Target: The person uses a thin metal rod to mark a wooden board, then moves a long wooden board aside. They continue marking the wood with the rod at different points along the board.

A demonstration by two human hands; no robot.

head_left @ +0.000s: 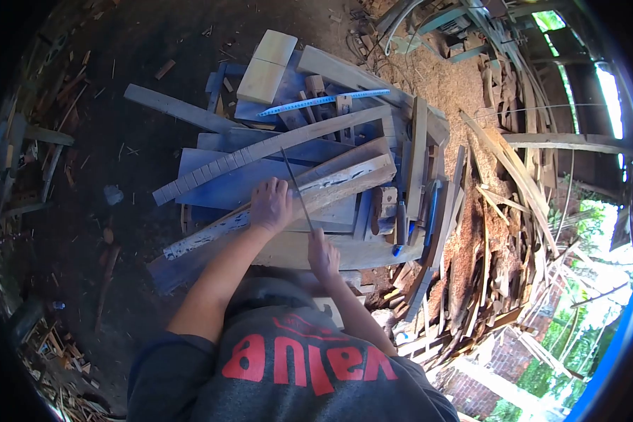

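The left hand point(272, 204) lies on the thick beam point(330, 188), its fingers bent and close together. I cannot tell if they grip it. The right hand point(325, 257) is near the bench's near edge, the side by the person's tummy. Its fingers are closed around the near end of a long, thin metal tool point(295, 184). The tool slants away over the beam, and its far tip is by the marked strip point(260, 151).

The beam runs at a slant over the bench point(214, 176), from close to the near left corner toward the right side. It has white, patchy marks on it. The marked strip is farther away and has many short dark lines across it; its left end sticks out by the left edge.

Past the strip is a blue and white measuring tape point(323, 102). Two pale blocks point(267, 67) sit side by side at the far edge. A chunky wooden tool point(384, 209) is near the right edge. Wood scraps point(482, 260) are piled on the floor beyond that edge.
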